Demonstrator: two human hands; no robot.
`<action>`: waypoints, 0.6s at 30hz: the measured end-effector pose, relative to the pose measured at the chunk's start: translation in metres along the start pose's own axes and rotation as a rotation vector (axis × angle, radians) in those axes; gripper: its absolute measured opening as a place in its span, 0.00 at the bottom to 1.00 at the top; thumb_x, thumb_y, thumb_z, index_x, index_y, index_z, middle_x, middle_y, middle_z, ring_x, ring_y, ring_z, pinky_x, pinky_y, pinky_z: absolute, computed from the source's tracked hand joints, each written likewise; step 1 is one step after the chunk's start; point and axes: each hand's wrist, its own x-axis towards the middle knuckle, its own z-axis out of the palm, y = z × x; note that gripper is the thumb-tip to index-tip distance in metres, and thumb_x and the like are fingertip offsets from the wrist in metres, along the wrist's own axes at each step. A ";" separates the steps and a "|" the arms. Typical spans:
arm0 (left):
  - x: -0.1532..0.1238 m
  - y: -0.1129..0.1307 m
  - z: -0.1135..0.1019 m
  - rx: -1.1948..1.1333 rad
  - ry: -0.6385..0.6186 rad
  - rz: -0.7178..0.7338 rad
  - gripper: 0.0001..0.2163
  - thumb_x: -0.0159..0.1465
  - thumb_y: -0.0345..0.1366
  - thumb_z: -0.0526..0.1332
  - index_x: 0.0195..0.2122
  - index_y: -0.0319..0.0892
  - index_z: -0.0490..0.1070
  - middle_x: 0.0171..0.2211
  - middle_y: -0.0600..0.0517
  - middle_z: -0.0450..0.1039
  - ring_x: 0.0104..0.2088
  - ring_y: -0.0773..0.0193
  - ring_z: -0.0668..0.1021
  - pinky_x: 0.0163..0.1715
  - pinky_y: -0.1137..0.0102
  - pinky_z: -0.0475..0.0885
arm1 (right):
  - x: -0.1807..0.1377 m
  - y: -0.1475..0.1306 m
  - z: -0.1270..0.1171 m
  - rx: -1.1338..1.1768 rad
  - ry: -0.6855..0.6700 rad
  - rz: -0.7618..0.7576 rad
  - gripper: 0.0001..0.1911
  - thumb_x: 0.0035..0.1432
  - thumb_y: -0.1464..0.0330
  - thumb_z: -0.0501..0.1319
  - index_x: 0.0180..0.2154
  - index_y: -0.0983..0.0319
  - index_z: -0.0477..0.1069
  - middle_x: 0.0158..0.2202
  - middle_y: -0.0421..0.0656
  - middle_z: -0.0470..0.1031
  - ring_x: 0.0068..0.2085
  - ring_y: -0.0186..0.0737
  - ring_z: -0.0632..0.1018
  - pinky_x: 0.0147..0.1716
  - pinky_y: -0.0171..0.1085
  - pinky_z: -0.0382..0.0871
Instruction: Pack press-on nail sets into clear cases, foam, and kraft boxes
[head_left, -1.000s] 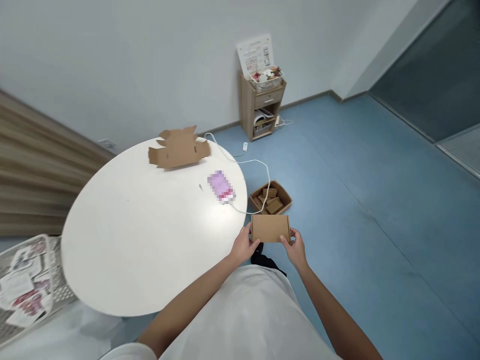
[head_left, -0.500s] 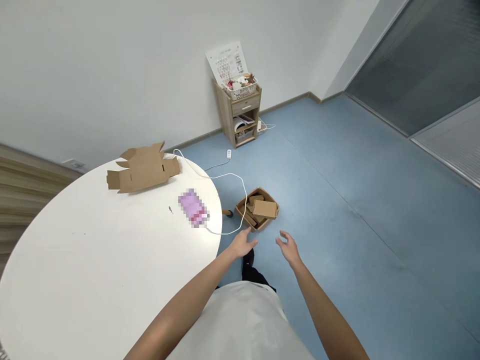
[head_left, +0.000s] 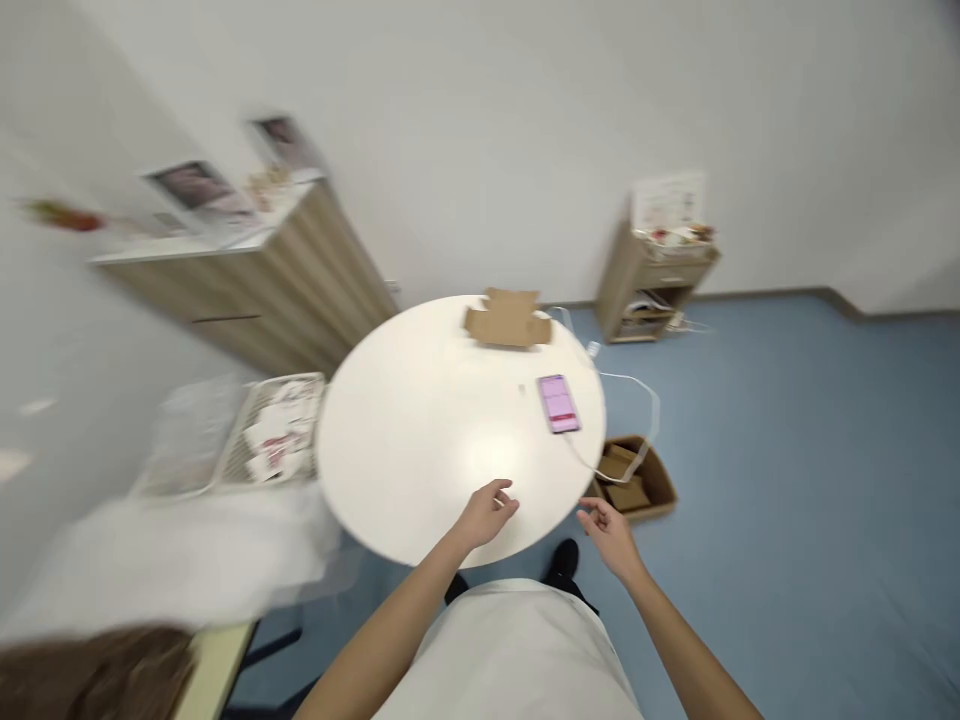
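My left hand (head_left: 487,512) is over the near part of the round white table (head_left: 397,450), with its fingers apart and nothing in them. My right hand (head_left: 611,535) is off the table's right edge, its fingers loosely curled, apart and bare. In the view it appears just below a brown cardboard box (head_left: 664,490) on the floor, which holds several cardboard pieces (head_left: 628,493). A phone (head_left: 559,404) with a lit pink screen lies at the table's right side, a white cable (head_left: 654,410) running from it. An unfolded cardboard box (head_left: 508,322) lies flat on the far side.
Beyond the table's left side stand a wooden cabinet (head_left: 300,290) and a pale basket (head_left: 244,450) of printed papers. White sheeting (head_left: 187,550) spreads at the lower left, blurred. A small wooden drawer unit (head_left: 622,280) stands by the wall. A shoe (head_left: 564,560) shows below the table.
My view has swung left, bringing the cabinet, basket and sheeting into sight. The left hand now appears over the table's near part; the right hand remains off its right edge. Both are still empty.
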 end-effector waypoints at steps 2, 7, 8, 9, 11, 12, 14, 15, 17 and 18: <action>-0.024 -0.026 -0.037 -0.031 0.092 0.003 0.21 0.55 0.47 0.54 0.48 0.43 0.63 0.35 0.51 0.71 0.28 0.67 0.72 0.29 0.71 0.67 | 0.011 -0.024 0.050 -0.089 -0.070 -0.071 0.20 0.45 0.54 0.57 0.35 0.62 0.69 0.17 0.35 0.61 0.20 0.33 0.64 0.21 0.34 0.60; -0.089 -0.099 -0.114 -0.104 0.329 -0.079 0.22 0.55 0.46 0.54 0.49 0.41 0.62 0.36 0.51 0.70 0.27 0.68 0.71 0.27 0.72 0.66 | 0.003 -0.082 0.190 -0.190 -0.398 -0.204 0.18 0.46 0.56 0.56 0.36 0.60 0.69 0.21 0.38 0.66 0.23 0.34 0.67 0.25 0.35 0.62; -0.101 -0.112 -0.125 -0.118 0.371 -0.098 0.22 0.55 0.45 0.54 0.48 0.40 0.62 0.35 0.50 0.70 0.27 0.68 0.71 0.27 0.72 0.66 | -0.003 -0.090 0.215 -0.217 -0.453 -0.213 0.17 0.46 0.57 0.56 0.36 0.59 0.69 0.22 0.38 0.66 0.23 0.34 0.67 0.25 0.35 0.62; -0.113 -0.125 -0.135 -0.134 0.406 -0.114 0.22 0.55 0.45 0.54 0.48 0.40 0.62 0.35 0.50 0.70 0.27 0.67 0.71 0.28 0.72 0.66 | -0.010 -0.097 0.238 -0.242 -0.509 -0.219 0.17 0.46 0.57 0.56 0.37 0.59 0.69 0.23 0.38 0.67 0.23 0.33 0.66 0.25 0.35 0.62; -0.132 -0.146 -0.153 -0.169 0.453 -0.140 0.22 0.55 0.45 0.54 0.48 0.39 0.62 0.34 0.50 0.70 0.28 0.66 0.72 0.28 0.72 0.66 | -0.022 -0.105 0.275 -0.286 -0.643 -0.222 0.16 0.47 0.59 0.56 0.38 0.58 0.69 0.25 0.38 0.69 0.23 0.33 0.67 0.25 0.35 0.62; -0.139 -0.155 -0.161 -0.185 0.472 -0.154 0.22 0.55 0.46 0.54 0.48 0.38 0.62 0.34 0.49 0.70 0.29 0.66 0.72 0.28 0.72 0.67 | -0.026 -0.108 0.290 -0.308 -0.720 -0.224 0.17 0.47 0.59 0.55 0.39 0.58 0.68 0.26 0.38 0.70 0.23 0.33 0.67 0.25 0.35 0.63; -0.149 -0.168 -0.176 -0.206 0.512 -0.186 0.23 0.55 0.46 0.54 0.49 0.38 0.62 0.35 0.49 0.70 0.30 0.65 0.72 0.29 0.71 0.67 | -0.030 -0.111 0.311 -0.357 -0.870 -0.237 0.17 0.48 0.61 0.55 0.41 0.57 0.68 0.28 0.39 0.71 0.23 0.33 0.68 0.26 0.35 0.63; -0.152 -0.173 -0.183 -0.210 0.534 -0.203 0.23 0.55 0.47 0.54 0.49 0.39 0.62 0.35 0.48 0.70 0.30 0.65 0.72 0.30 0.71 0.67 | -0.029 -0.113 0.318 -0.379 -0.932 -0.249 0.17 0.48 0.61 0.55 0.41 0.57 0.68 0.29 0.39 0.72 0.24 0.33 0.68 0.26 0.35 0.63; -0.155 -0.180 -0.194 -0.214 0.567 -0.228 0.23 0.54 0.46 0.55 0.48 0.39 0.63 0.36 0.48 0.70 0.31 0.64 0.72 0.31 0.71 0.67 | -0.021 -0.116 0.329 -0.402 -1.007 -0.281 0.16 0.48 0.62 0.56 0.41 0.56 0.68 0.30 0.39 0.73 0.24 0.33 0.69 0.27 0.36 0.64; -0.155 -0.183 -0.200 -0.214 0.571 -0.237 0.23 0.54 0.46 0.55 0.48 0.39 0.63 0.36 0.48 0.71 0.32 0.64 0.73 0.31 0.70 0.67 | -0.015 -0.118 0.334 -0.402 -1.021 -0.294 0.16 0.48 0.62 0.56 0.41 0.56 0.68 0.30 0.39 0.73 0.25 0.34 0.70 0.27 0.36 0.64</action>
